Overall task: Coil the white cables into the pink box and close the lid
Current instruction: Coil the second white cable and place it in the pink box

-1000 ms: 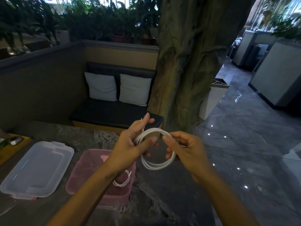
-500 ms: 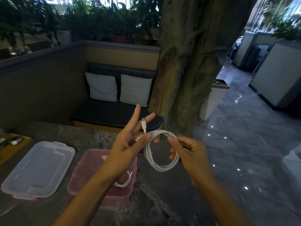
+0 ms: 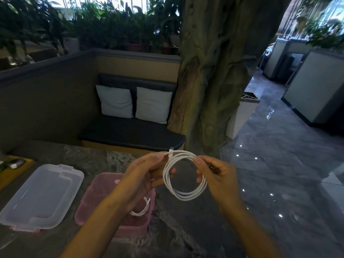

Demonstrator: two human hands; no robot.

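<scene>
Both hands raised above table, to the right of pink box (image 3: pixel 96 198). Left hand (image 3: pixel 143 175) pinches coiled white cable (image 3: pixel 184 175) near plug; right hand (image 3: pixel 217 175) grips opposite side. Left forearm hides part of box interior.

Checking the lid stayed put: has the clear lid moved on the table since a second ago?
No. The clear lid lies left of the pink box, as before.

Dim indoor scene; daylight enters through windows (image 3: pixel 130 2) at 12 and 2 o'clock. Small glare spots dot the glossy floor (image 3: pixel 279 174) at 4 o'clock. Edges bow with wide-angle distortion; detail is soft throughout.
</scene>
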